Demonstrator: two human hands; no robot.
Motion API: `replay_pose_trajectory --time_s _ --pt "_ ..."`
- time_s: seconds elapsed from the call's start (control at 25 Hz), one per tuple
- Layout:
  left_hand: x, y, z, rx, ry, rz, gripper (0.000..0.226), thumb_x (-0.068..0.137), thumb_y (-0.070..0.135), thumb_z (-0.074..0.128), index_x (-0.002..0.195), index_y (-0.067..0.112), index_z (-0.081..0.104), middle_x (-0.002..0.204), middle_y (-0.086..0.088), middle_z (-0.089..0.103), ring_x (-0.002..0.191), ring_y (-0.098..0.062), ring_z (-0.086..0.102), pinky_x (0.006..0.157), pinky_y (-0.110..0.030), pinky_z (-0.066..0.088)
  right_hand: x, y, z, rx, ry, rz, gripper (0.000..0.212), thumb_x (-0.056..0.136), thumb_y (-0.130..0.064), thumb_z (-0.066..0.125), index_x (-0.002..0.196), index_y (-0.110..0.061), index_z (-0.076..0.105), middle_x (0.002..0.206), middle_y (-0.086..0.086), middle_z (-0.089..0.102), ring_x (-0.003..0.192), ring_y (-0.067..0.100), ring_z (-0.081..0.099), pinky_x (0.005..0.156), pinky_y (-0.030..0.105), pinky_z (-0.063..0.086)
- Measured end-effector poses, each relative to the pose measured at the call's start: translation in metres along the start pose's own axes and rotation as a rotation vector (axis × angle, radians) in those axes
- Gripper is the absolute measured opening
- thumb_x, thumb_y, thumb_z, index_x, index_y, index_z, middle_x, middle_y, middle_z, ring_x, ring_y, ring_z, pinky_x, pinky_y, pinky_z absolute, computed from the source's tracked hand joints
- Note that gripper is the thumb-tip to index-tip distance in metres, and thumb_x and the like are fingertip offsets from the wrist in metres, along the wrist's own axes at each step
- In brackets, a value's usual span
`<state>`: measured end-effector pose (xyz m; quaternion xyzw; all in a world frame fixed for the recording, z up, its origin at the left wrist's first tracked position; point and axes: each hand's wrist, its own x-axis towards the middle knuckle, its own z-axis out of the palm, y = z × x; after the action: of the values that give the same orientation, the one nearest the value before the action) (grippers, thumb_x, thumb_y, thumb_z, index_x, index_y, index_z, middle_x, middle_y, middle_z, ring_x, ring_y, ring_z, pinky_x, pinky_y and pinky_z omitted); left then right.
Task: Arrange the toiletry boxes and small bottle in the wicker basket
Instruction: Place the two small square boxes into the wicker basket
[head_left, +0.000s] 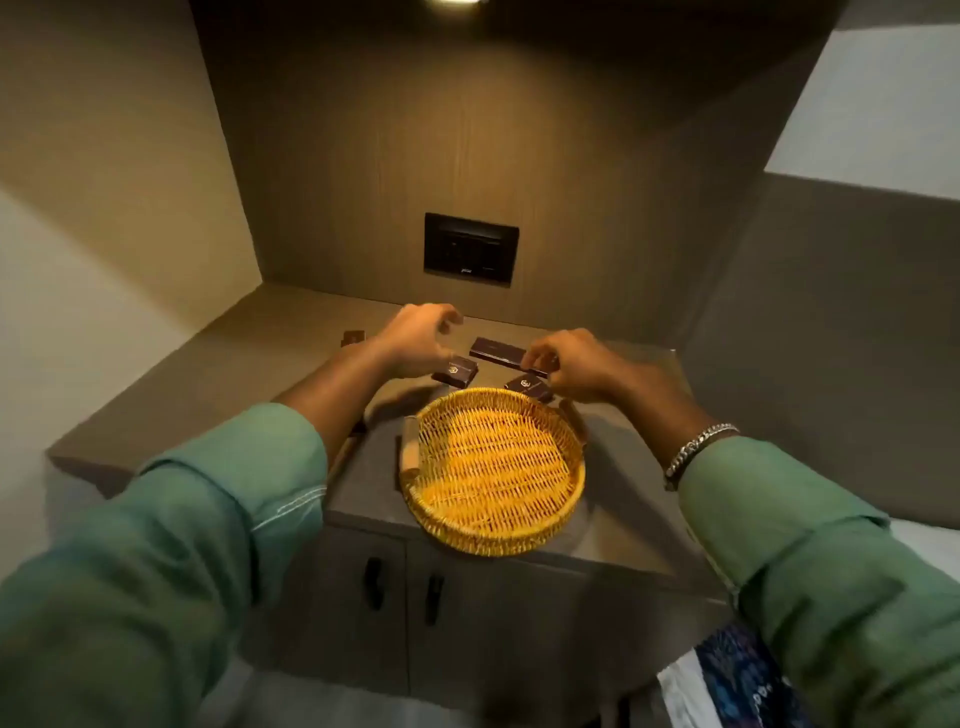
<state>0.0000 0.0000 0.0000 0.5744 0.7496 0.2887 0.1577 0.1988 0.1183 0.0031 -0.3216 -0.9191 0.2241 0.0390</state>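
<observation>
An empty round wicker basket (493, 467) with two wooden handles sits at the counter's front edge. Behind it lie dark brown toiletry boxes: a small one (457, 372) to the left, a small one (527, 387) to the right, and a long flat one (501, 353) further back. Another small box (353, 339) lies far left. My left hand (421, 340) hovers over the left small box with fingers spread. My right hand (574, 366) pinches the right end of the long box. I see no small bottle.
The grey counter (208, 384) sits in a wood-panelled niche with a black socket panel (470, 248) on the back wall. Cabinet doors with dark handles (374, 582) are below. A patterned cloth (737, 670) lies at the lower right.
</observation>
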Motion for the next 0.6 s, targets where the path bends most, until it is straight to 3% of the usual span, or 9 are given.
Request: replay_pose_trajectory --time_s 0.16,0.32,0.48,0.6 --pt "0.015 -0.022 0.015 0.032 -0.093 -0.137 0.068 0.077 -0.007 0.059 0.137 0.021 0.043 0.144 -0.008 0.045 0.132 -0.028 0.042 0.099 -0.038 0.043 0.023 0.017 0.006 -0.066 -0.222 0.047 0.050 0.079 0.003 0.064 0.121 -0.024 0.061 0.131 0.005 0.054 0.114 0.021 0.050 0.074 0.026 0.045" --pt "0.044 -0.034 0.027 0.120 -0.209 -0.146 0.078 0.077 -0.006 0.062 0.142 0.026 0.035 0.150 -0.008 0.037 0.133 -0.032 0.039 0.099 -0.041 0.041 0.041 0.025 0.006 -0.142 -0.308 0.030 0.055 0.077 -0.001 0.069 0.125 -0.026 0.058 0.133 0.004 0.051 0.121 0.026 0.047 0.083 0.033 0.045" --pt "0.066 -0.044 0.037 0.255 -0.317 -0.068 0.070 0.076 -0.001 0.066 0.138 0.019 0.042 0.135 -0.011 0.052 0.123 -0.031 0.049 0.097 -0.040 0.044 0.051 0.027 0.014 -0.313 -0.286 -0.002 0.064 0.076 -0.009 0.073 0.134 -0.023 0.050 0.126 0.004 0.053 0.115 0.025 0.051 0.085 0.033 0.048" --pt "0.072 -0.052 0.039 0.284 -0.300 -0.019 0.056 0.075 0.008 0.071 0.127 0.015 0.051 0.121 -0.010 0.058 0.113 -0.028 0.055 0.092 -0.036 0.049 0.055 0.029 0.016 -0.396 -0.265 -0.025 0.057 0.078 -0.013 0.072 0.131 -0.021 0.052 0.122 0.006 0.052 0.111 0.024 0.051 0.086 0.035 0.050"
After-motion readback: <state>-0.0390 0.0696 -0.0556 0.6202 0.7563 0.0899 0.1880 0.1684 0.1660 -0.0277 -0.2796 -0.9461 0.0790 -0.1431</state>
